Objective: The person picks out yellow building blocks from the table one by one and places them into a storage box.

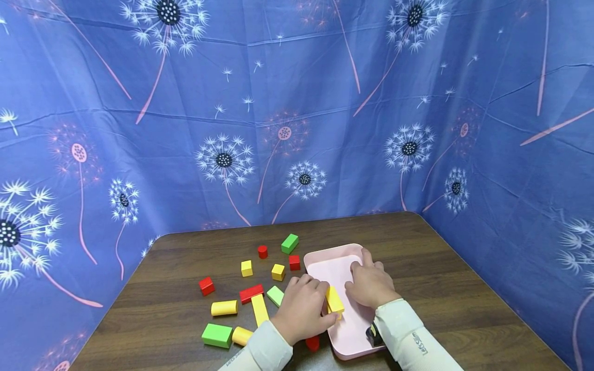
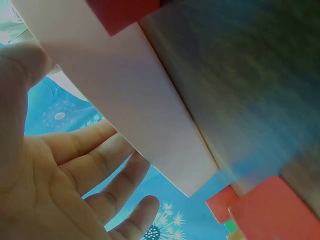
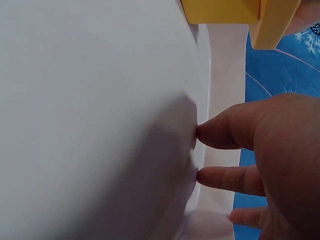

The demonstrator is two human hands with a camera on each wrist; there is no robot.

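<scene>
Head cam: pink tray (image 1: 341, 350) on R half of brown table (image 1: 464, 288). Yellow block (image 1: 335, 303) by tray's L side, next to L hand's index & thumb. L hand (image 1: 301, 309) over tray's L edge; can't tell from here if it's pinching the block. R hand (image 1: 371, 283) reaching into tray, fingers apart. Dark obj (image 1: 373, 335) by R cuff, ID unclear. Loose pcs L of tray: green block (image 1: 290, 243), red cyl (image 1: 263, 252), red cube (image 1: 294, 263) near tray's far L corner, 2 yellow cubes (image 1: 246, 268), more red/green/yellow pcs nearer. Red round pc (image 1: 313, 343) just beside tray, partly under L hand. Blue dandelion-print curtain (image 1: 260, 62) behind.

L wrist cam: L palm & fingers, gaps btwn fingers, tips hidden behind tray wall; thumb tip also at rim. Grip on anything behind wall: can't tell. Red block (image 2: 275, 210) lower R, another red pc (image 2: 125, 12) up top, both blurry.

R wrist cam: R thumb & 2 fingers extended, spread, tips at tray's inner edge, nothing pinched. Yellow block upper R, partly cropped, bit of L hand behind it.
</scene>
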